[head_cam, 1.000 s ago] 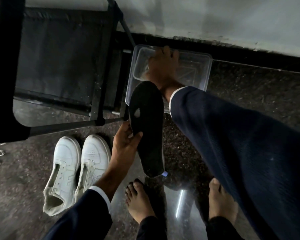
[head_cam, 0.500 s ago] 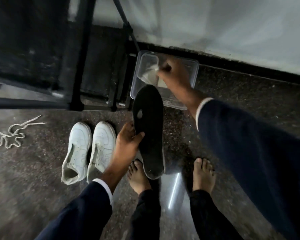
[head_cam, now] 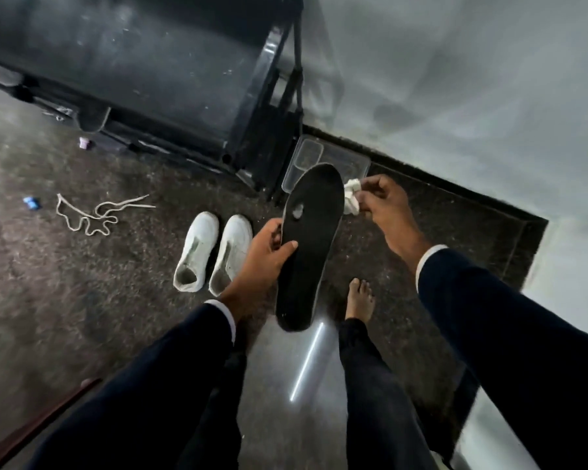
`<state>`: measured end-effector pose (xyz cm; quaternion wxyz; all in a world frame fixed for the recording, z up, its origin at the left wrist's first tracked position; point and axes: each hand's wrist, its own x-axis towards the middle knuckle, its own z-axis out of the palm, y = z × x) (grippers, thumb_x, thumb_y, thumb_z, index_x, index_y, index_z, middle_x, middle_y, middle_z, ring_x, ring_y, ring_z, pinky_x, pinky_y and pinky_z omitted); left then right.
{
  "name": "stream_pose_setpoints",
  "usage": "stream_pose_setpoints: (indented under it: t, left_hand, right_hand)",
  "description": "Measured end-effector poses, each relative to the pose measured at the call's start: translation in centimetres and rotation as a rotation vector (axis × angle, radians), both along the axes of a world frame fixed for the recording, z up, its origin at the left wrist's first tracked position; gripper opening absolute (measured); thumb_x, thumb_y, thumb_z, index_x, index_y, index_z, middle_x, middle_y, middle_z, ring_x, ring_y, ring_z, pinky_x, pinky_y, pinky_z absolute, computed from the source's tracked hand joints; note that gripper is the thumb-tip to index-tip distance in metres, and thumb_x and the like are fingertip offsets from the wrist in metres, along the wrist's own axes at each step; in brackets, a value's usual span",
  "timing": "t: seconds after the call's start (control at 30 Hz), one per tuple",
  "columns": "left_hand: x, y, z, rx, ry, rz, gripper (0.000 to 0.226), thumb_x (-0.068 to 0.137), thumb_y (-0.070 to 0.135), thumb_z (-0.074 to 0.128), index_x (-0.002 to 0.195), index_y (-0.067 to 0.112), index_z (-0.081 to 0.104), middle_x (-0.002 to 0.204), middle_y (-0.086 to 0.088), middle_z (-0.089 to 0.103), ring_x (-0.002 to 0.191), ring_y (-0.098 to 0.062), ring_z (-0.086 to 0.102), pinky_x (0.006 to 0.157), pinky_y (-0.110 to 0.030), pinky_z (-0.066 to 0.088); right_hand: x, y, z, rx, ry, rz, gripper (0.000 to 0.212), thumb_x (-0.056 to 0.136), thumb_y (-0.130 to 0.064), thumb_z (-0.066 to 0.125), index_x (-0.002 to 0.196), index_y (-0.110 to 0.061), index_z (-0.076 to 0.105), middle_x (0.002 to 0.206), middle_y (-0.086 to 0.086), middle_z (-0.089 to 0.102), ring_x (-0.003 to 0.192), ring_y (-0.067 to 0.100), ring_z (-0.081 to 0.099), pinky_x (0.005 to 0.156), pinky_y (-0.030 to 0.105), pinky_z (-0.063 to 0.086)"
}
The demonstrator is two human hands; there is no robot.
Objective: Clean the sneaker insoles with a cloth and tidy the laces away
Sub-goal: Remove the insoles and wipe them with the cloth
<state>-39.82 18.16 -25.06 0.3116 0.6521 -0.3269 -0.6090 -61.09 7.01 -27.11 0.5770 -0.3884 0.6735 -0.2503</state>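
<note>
My left hand (head_cam: 263, 256) grips a black insole (head_cam: 308, 252) by its left edge, holding it lengthwise above the floor; a pale worn spot marks its upper part. Just right of the insole's top, my right hand (head_cam: 384, 205) pinches a small white cloth (head_cam: 352, 197). Two white sneakers (head_cam: 214, 254) without laces stand side by side on the floor left of my left hand. A loose white lace (head_cam: 94, 215) lies tangled on the floor farther left.
A clear plastic tub (head_cam: 319, 156) sits by the wall behind the insole, beside a black metal-framed piece of furniture (head_cam: 143, 72). My bare foot (head_cam: 360, 298) stands under the insole's right side. A small blue object (head_cam: 32, 202) and a purple one (head_cam: 85, 142) lie at far left.
My right hand has lifted the white cloth out of the tub and drawn it back beside the insole. The view has risen and pulled back.
</note>
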Motion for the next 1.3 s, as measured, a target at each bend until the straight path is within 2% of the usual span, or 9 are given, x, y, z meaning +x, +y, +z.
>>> stream_pose_setpoints:
  t: [0.07, 0.17, 0.47, 0.57, 0.67, 0.8, 0.9, 1.13, 1.3]
  left_hand:
    - [1.9, 0.9, 1.1, -0.005, -0.004, 0.004, 0.02, 0.095, 0.007, 0.065, 0.112, 0.015, 0.058, 0.102, -0.003, 0.07, 0.097, -0.014, 0.067, 0.089, -0.033, 0.054]
    - [5.9, 2.7, 2.1, -0.042, -0.009, 0.002, 0.034, 0.088, 0.031, 0.071, 0.118, 0.017, 0.063, 0.107, -0.001, 0.074, 0.103, -0.018, 0.07, 0.094, -0.043, 0.057]
    - [19.2, 6.2, 3.6, -0.049, -0.011, -0.093, 0.017, 0.096, 0.017, 0.065, 0.108, 0.029, 0.065, 0.097, 0.021, 0.074, 0.099, -0.009, 0.07, 0.091, -0.04, 0.058]
    - [21.5, 6.4, 4.2, -0.059, -0.053, -0.121, 0.021, 0.099, 0.012, 0.062, 0.104, 0.033, 0.064, 0.097, 0.016, 0.074, 0.093, -0.004, 0.069, 0.084, -0.03, 0.055]
    - [23.0, 6.9, 4.3, -0.072, -0.069, -0.114, 0.016, 0.098, 0.015, 0.062, 0.113, 0.022, 0.065, 0.106, 0.0, 0.073, 0.1, -0.018, 0.069, 0.089, -0.042, 0.057]
    - [24.5, 7.9, 4.1, -0.079, -0.029, -0.071, 0.024, 0.09, 0.028, 0.064, 0.114, 0.024, 0.066, 0.112, -0.002, 0.074, 0.106, -0.023, 0.069, 0.095, -0.047, 0.056]
    - [25.8, 8.7, 2.5, -0.076, -0.012, -0.059, 0.024, 0.094, 0.021, 0.063, 0.118, 0.021, 0.066, 0.114, -0.001, 0.074, 0.108, -0.02, 0.069, 0.093, -0.038, 0.056]
    - [31.8, 10.3, -5.3, -0.005, 0.027, -0.103, 0.025, 0.101, 0.003, 0.055, 0.122, 0.014, 0.064, 0.109, 0.001, 0.074, 0.1, -0.014, 0.071, 0.084, -0.03, 0.057]
    - [35.7, 9.8, -10.1, 0.006, 0.089, -0.067, 0.027, 0.102, 0.003, 0.054, 0.127, 0.008, 0.06, 0.116, -0.007, 0.073, 0.103, -0.016, 0.071, 0.084, -0.028, 0.058]
  right_hand:
    - [1.8, 1.5, 2.2, 0.028, -0.045, -0.014, 0.016, 0.098, 0.001, 0.055, 0.1, -0.013, 0.064, 0.089, 0.004, 0.069, 0.069, 0.008, 0.068, 0.059, 0.024, 0.059]
    - [5.2, 4.4, 4.2, 0.106, -0.105, -0.058, 0.016, 0.103, -0.003, 0.049, 0.105, -0.009, 0.064, 0.087, 0.009, 0.071, 0.063, 0.015, 0.071, 0.056, 0.028, 0.06]
    - [18.0, 11.9, 5.3, 0.034, -0.216, -0.181, 0.026, 0.095, -0.009, 0.069, 0.119, 0.0, 0.067, 0.098, 0.006, 0.073, 0.082, 0.009, 0.071, 0.069, 0.023, 0.058]
    - [20.6, 13.8, 4.5, 0.033, -0.26, -0.184, 0.019, 0.092, -0.005, 0.07, 0.111, -0.006, 0.071, 0.09, 0.001, 0.077, 0.08, 0.01, 0.073, 0.071, 0.024, 0.06]
    - [22.0, 15.4, 4.0, 0.032, -0.308, -0.251, 0.012, 0.095, -0.003, 0.066, 0.102, -0.011, 0.072, 0.086, -0.001, 0.077, 0.081, 0.012, 0.072, 0.074, 0.027, 0.06]
    - [23.5, 17.6, 3.2, 0.026, -0.357, -0.33, 0.011, 0.097, -0.01, 0.065, 0.107, -0.008, 0.07, 0.101, 0.013, 0.074, 0.091, 0.022, 0.07, 0.077, 0.031, 0.06]
    - [25.3, 19.0, 1.7, 0.018, -0.397, -0.37, 0.021, 0.097, -0.013, 0.066, 0.114, 0.001, 0.066, 0.112, 0.024, 0.072, 0.09, 0.026, 0.071, 0.073, 0.03, 0.06]
    - [32.9, 21.1, -4.6, -0.002, -0.423, -0.471, 0.005, 0.097, -0.012, 0.065, 0.094, -0.011, 0.068, 0.091, 0.009, 0.074, 0.081, 0.023, 0.073, 0.068, 0.029, 0.059]
    - [37.8, 21.2, -9.3, -0.065, -0.394, -0.521, 0.009, 0.094, -0.005, 0.067, 0.1, -0.011, 0.068, 0.089, 0.011, 0.069, 0.078, 0.019, 0.068, 0.068, 0.029, 0.057]
